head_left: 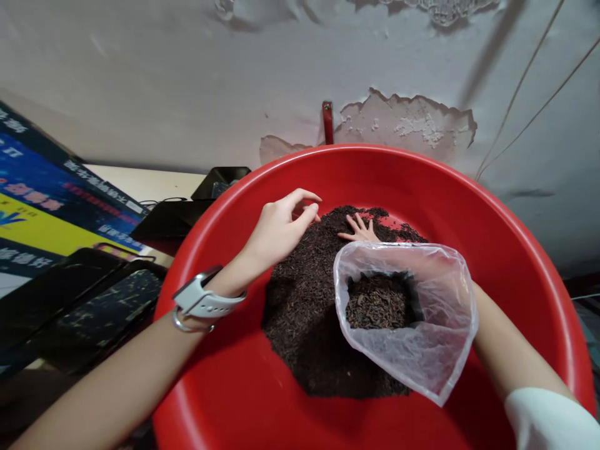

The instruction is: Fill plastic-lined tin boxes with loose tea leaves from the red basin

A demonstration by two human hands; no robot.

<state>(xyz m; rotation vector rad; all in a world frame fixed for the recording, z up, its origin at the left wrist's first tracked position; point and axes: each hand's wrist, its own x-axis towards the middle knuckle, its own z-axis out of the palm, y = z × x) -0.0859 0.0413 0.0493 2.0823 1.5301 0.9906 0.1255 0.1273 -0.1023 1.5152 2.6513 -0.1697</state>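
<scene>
A big red plastic basin (492, 212) fills the view, with a heap of dark dried leaves (304, 300) spread in its middle. My left hand (281, 228) reaches over the heap's left side, fingers loosely curled and touching the leaves; a white watch and a bangle sit on that wrist. My right hand (360, 230) lies on the far side of the heap with fingers spread, mostly hidden behind a clear plastic bag (412, 350). The bag stands open in front of my right forearm, holding a black-lined portion of the same leaves (377, 303).
A peeling white wall (403, 119) rises right behind the basin, with thin cords running down at the right. To the left lie black trays (94, 300) and a blue and yellow printed box (42, 212) on a pale surface.
</scene>
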